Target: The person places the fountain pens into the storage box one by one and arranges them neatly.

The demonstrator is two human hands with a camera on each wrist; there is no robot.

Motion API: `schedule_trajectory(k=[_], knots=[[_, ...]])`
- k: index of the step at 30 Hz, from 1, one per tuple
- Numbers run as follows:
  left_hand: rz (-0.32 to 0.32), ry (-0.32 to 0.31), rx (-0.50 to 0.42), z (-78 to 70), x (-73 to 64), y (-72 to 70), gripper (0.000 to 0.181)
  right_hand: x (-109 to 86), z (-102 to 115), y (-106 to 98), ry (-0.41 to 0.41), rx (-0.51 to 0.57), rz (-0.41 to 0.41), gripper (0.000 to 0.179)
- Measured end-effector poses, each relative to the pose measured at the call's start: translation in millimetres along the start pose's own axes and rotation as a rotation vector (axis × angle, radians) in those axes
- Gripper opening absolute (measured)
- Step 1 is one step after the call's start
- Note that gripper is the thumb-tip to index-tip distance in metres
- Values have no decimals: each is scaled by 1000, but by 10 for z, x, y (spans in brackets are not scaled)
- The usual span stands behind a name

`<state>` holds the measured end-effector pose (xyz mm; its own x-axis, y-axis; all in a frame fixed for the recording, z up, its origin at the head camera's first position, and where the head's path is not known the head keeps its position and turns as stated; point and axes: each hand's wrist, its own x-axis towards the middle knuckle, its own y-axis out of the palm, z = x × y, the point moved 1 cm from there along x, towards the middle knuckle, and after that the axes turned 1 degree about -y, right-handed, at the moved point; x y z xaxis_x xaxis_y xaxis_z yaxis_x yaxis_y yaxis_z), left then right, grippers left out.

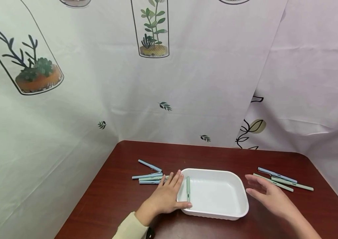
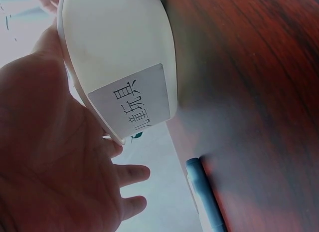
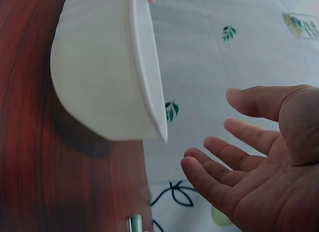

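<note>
A white rectangular tray (image 1: 216, 196) stands on the table with one light green pen (image 1: 188, 188) lying inside along its left wall. My left hand (image 1: 166, 196) rests on the tray's left rim, its fingers spread towards the back and its thumb reaching over the front left corner. In the left wrist view, a label with printed characters (image 2: 132, 102) shows on the tray's outer wall (image 2: 119, 32). To the right of the tray hovers my right hand (image 1: 269, 196), apart from the rim, fingers slightly bent and holding nothing; the right wrist view shows the same gap.
Left of the tray lie several blue and green pens, among them a blue pen (image 1: 150, 165) at the back. On the right side are a blue pen (image 1: 277, 175) and two green ones, crossing one another. A printed white curtain (image 1: 187, 83) hangs behind the dark red table (image 1: 103, 205).
</note>
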<state>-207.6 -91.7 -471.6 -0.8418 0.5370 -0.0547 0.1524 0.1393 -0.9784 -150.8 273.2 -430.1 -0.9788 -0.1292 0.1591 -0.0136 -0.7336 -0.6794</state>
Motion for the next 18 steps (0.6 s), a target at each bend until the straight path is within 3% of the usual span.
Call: schedule_trajectory(k=[6,18], knots=[[2,-1,-7,-1,-7,-1,105,-54,-185,-112,0,-123,-52,48],[-19,9,0,1,-4,-2,105,-98,-616,-212,17,-257,-162,47]])
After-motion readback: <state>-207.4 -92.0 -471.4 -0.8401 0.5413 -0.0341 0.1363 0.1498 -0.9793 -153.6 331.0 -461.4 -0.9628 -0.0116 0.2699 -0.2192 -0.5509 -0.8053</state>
